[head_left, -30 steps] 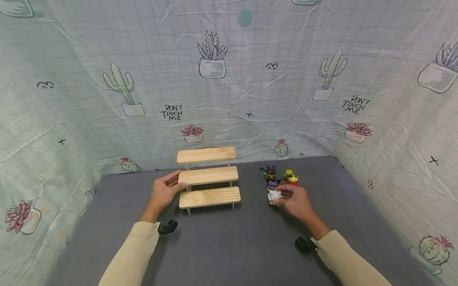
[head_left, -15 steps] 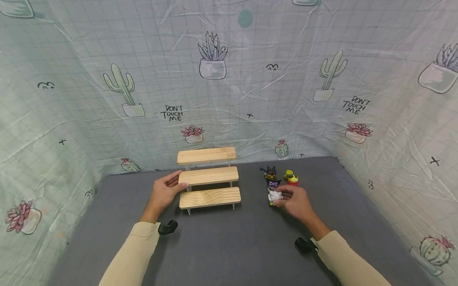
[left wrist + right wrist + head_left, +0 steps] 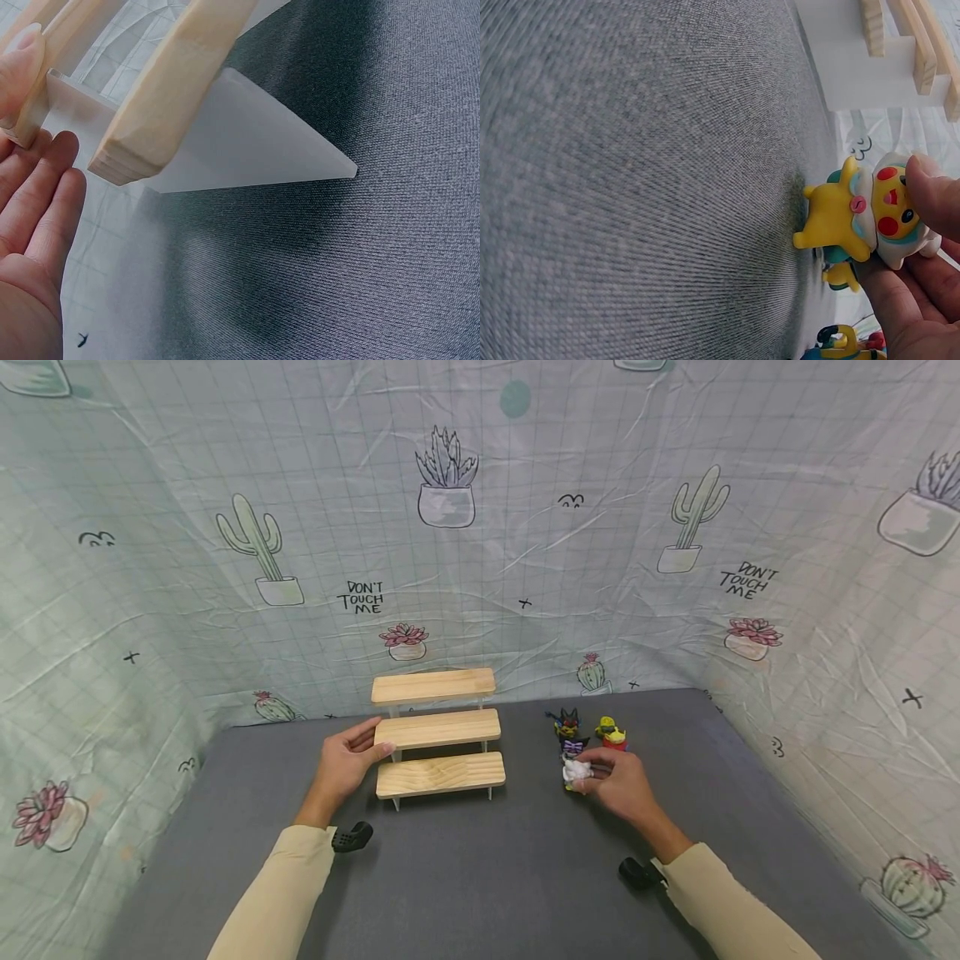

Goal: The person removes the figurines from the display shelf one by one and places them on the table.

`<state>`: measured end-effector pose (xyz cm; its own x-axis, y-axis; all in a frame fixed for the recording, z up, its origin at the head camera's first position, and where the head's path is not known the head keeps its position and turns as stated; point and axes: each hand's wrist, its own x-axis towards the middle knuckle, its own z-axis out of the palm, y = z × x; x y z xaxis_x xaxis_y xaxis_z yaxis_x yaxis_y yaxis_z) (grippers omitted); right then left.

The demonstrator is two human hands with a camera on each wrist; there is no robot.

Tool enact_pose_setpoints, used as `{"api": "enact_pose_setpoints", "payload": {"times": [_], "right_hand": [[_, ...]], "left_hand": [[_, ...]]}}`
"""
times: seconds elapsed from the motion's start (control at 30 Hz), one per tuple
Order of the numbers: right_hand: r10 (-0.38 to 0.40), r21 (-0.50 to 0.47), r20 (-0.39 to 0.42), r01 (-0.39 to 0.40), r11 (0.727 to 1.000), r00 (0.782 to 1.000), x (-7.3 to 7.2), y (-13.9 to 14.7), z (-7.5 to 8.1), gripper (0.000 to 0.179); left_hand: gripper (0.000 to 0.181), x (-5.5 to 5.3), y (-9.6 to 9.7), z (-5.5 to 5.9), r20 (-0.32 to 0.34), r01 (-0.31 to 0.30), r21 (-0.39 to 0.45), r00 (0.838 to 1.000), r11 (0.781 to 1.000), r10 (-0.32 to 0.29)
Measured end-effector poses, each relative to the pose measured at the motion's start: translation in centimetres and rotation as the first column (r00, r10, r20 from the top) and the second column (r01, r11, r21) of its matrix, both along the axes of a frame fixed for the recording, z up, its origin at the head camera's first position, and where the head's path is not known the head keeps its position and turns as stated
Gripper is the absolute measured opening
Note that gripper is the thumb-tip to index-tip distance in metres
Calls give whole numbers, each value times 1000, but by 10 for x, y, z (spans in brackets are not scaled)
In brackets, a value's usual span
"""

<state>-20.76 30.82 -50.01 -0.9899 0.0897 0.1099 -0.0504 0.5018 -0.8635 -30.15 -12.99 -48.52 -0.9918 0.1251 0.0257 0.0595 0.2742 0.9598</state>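
Note:
My left hand point(image 3: 345, 770) holds the left end of the middle board of a three-tier wooden display stand point(image 3: 438, 728) with pale side panels. In the left wrist view the thumb point(image 3: 21, 69) lies against that board, with the fingers point(image 3: 46, 199) by its end. My right hand point(image 3: 624, 783) pinches a yellow Pikachu figurine point(image 3: 832, 214) by its white hood, thumb on one side and fingers on the other. The figurine's feet are at the grey cloth; whether they touch it I cannot tell. In the head view, mostly its white hood point(image 3: 576, 772) shows.
Just behind the right hand stand several small figures: a black-eared one point(image 3: 567, 723), one with a purple bow point(image 3: 573, 747), a yellow one point(image 3: 604, 725) and a red-and-yellow one point(image 3: 615, 739). A patterned curtain point(image 3: 525, 552) surrounds the grey table surface point(image 3: 480, 877) at the back and sides.

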Motion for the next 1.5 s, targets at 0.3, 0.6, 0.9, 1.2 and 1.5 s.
{"api": "enact_pose_setpoints", "payload": {"times": [0.3,0.6,0.9,1.2,1.5], "right_hand": [[14,13,-1,-14,1000,1000,0,0,0,34],[33,16,1,-33,999,999,3,0,1,36],[24,89,-22,-22,996,999,4,0,4,37],[29,114,-81,-19,993,996,5,0,0,39],[19,129,-140,-1,992,990,8,-2,-1,40]], "left_hand": [[69,0,0,1,-1,-7,-16,1000,1000,7],[68,0,3,2,2,-14,-35,1000,999,14],[67,-1,3,2,1,-10,-40,1000,999,10],[69,1,2,2,5,-11,-49,1000,999,11],[68,2,0,0,-10,-13,-49,1000,999,13]]}}
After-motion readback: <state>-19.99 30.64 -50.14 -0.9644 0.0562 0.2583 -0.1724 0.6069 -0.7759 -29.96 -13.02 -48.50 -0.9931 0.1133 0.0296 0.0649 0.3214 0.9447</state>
